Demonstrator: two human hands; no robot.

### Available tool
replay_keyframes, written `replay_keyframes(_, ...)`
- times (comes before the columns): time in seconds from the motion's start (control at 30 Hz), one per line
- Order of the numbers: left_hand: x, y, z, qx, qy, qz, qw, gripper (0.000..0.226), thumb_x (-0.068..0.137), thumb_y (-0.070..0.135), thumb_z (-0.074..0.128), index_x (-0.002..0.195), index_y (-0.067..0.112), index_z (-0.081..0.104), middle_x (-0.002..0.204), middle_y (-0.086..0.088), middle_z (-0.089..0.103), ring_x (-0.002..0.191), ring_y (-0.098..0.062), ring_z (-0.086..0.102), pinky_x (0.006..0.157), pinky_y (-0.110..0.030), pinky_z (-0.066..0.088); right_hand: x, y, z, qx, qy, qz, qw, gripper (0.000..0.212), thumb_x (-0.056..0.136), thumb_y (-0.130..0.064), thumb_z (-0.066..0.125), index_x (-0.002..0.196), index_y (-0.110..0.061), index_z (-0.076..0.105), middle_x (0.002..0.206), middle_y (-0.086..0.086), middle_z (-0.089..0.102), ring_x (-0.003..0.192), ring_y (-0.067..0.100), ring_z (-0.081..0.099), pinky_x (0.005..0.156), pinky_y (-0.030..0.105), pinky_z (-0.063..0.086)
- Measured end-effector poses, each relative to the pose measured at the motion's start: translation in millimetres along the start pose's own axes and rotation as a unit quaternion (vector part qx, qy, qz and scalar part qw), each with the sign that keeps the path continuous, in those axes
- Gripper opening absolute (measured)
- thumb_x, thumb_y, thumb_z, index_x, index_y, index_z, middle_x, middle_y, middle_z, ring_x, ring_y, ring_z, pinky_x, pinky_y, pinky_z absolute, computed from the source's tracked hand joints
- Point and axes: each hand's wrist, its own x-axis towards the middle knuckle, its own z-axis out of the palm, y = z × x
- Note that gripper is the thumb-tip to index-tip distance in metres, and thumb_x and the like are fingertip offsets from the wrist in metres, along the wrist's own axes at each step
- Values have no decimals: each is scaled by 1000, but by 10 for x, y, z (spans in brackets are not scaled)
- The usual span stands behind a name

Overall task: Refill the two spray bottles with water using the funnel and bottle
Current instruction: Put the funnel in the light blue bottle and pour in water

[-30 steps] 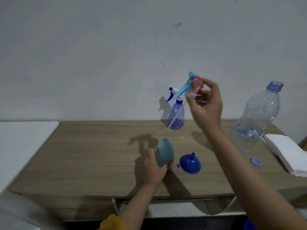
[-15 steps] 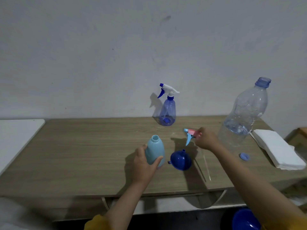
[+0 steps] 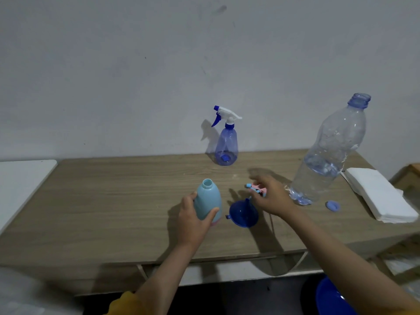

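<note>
Two spray bottles, one funnel, one water bottle on one wooden table [image 3: 113, 201].

Left of centre, the left hand [image 3: 193, 219] grasps the uncapped light-blue spray bottle [image 3: 208, 202]; the capped purple spray bottle [image 3: 226, 144] stands behind. At centre lies the blue funnel [image 3: 243, 213]; the right hand [image 3: 272, 197], fingers loose, rests beside the pink spray head [image 3: 256, 189]. At right: the open water bottle [image 3: 329, 155], its one cap [image 3: 332, 205], one napkin stack [image 3: 381, 194].

Legible text: none. Light blue bottle [image 3: 208, 202], transparent spray bottle [image 3: 226, 145] far on the table, large clear water bottle [image 3: 329, 153] at right, funnel [image 3: 243, 214] and white napkin stack [image 3: 381, 194] at far right all show plain surfaces; no label, brand, number or sign readable.
</note>
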Motion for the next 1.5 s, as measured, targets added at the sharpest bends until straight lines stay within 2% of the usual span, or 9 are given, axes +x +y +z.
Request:
replay_keyframes(0.13,-7,1,9,3,0,5,1000,69,70,41,79,123,14,45,119,-2,56,97,-8,48,69,-19,36,-18,-284,42,-193,-237,-60,950,89,65,-54,78,142,-34,37,124,4,52,115,23,52,93,39,47)
replay_keyframes(0.23,-12,3,4,8,-5,5,1000,69,70,42,78,124,15,44,119,-1,55,98,-7,48,65,-15,35,18,-342,187,-312,-294,-55,902,90,63,-46,81,141,-30,39,127,6,50,116,27,50,93,42,48)
replay_keyframes(0.37,-9,2,-6,3,-5,4,1000,69,70,42,78,124,16,44,121,-1,55,103,-13,54,71,-20,39,33,-328,194,-280,-253,-67,924,80,70,-40,78,139,-27,40,128,5,55,115,24,53,92,39,49)
replay_keyframes(0.53,-5,-11,7,-8,2,5,1000,68,70,40,79,123,15,46,120,-1,56,107,-16,55,74,-19,36,-22,-425,-77,15,-94,-82,992,76,77,-37,75,141,-45,34,109,1,58,94,21,61,87,37,53)
replay_keyframes(0.77,2,-14,14,-4,-3,-2,1000,66,70,29,80,125,14,46,123,-2,56,110,-19,56,75,-15,34,-113,-881,-156,381,40,-62,922,44,73,-35,73,110,-27,50,108,13,62,82,21,65,69,30,53)
replay_keyframes(0.97,-3,12,-20,-11,-22,-15,1000,64,72,37,78,122,17,45,119,1,56,105,-17,56,60,-12,31,-91,-1039,32,378,59,-56,922,42,67,-41,76,100,-35,51,112,8,63,105,25,61,92,47,50)
replay_keyframes(1.13,-1,-1,-5,-27,-16,-17,999,64,70,42,78,119,16,46,113,0,58,100,-20,58,68,-23,37,-111,-1053,133,303,40,-52,951,44,64,-45,77,97,-48,49,111,-6,62,103,11,60,90,29,45)
replay_keyframes(1.37,-1,-13,-12,-3,-28,-9,1000,59,74,29,76,120,14,43,114,-3,57,100,-21,58,65,-20,33,-177,-987,224,237,4,-66,969,49,74,-24,81,111,-24,49,117,-6,61,109,2,58,83,2,38)
replay_keyframes(1.5,6,-10,-3,-16,-33,-14,999,59,74,26,76,122,15,43,115,-1,56,103,-19,56,67,-20,34,-197,-957,246,245,4,-66,967,52,75,-25,80,115,-25,46,119,-6,60,112,4,57,84,1,38)
